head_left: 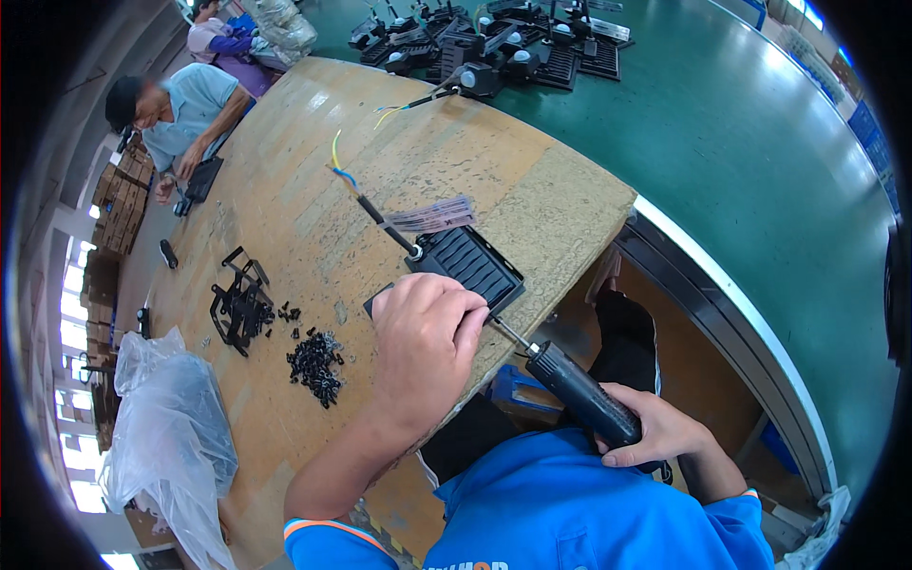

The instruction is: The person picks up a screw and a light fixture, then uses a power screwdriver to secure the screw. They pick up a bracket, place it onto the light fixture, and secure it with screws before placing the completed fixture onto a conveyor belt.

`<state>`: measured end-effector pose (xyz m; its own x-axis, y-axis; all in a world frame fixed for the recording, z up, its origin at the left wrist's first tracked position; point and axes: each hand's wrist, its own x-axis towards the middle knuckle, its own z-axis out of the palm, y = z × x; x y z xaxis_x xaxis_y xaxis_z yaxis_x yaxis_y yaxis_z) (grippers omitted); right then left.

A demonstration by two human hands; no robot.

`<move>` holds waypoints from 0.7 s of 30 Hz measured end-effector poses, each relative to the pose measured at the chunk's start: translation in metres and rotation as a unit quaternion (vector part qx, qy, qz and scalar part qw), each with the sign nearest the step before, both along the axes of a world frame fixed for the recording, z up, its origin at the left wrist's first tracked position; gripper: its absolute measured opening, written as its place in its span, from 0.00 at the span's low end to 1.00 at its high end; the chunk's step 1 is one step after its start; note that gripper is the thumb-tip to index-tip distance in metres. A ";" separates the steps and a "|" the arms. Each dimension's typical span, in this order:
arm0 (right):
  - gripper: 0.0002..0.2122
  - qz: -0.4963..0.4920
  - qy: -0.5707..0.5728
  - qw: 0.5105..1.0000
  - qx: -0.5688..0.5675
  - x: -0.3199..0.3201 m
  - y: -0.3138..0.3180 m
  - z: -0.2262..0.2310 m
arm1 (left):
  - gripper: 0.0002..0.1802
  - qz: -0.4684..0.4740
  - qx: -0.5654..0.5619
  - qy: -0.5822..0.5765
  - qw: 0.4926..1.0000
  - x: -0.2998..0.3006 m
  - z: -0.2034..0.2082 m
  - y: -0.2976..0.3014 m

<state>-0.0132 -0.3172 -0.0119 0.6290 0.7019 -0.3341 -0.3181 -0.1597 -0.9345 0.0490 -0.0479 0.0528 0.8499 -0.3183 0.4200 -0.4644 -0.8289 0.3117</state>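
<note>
head view: the black finned housing (480,268) lies near the edge of the wooden table (560,204); it looks stiff and fairly heavy, better held by its rim than by the bendable cable (401,237). the left hand (421,328) curls over its near side, fingertips hidden, so its grip cannot be told. the right hand (655,427) is wrapped round a dark power screwdriver (575,380), whose bit tip is hard to make out.

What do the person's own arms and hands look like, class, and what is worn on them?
The left hand and right hand are ungloved, and the forearms are bare. The short sleeves are bright blue, with orange and white trim.
</note>
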 end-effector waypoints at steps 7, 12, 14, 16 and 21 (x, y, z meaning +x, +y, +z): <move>0.38 0.006 -0.013 1.000 0.019 0.003 0.005 -0.002 | 0.04 0.006 -0.014 -0.015 1.000 0.004 -0.009 0.005; 0.39 0.010 -0.008 0.998 0.066 0.008 0.008 -0.016 | 0.04 0.016 -0.054 0.014 0.998 0.002 -0.004 0.005; 0.38 0.016 0.006 0.996 0.084 0.010 0.008 -0.020 | 0.03 0.035 -0.065 0.035 0.997 0.003 -0.002 0.005; 0.38 0.017 0.017 0.995 0.099 0.012 0.010 -0.022 | 0.03 0.033 -0.061 0.038 0.997 0.003 -0.001 0.006; 0.37 0.044 0.038 0.989 0.134 0.022 0.009 -0.031 | 0.03 0.045 -0.136 0.086 0.986 0.004 -0.005 0.011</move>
<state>0.0085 -0.3080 -0.0429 0.5426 0.8222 -0.1721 -0.3849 0.0612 -0.9209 0.0528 -0.0364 0.0473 0.9357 -0.1341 0.3263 -0.3137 -0.7392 0.5959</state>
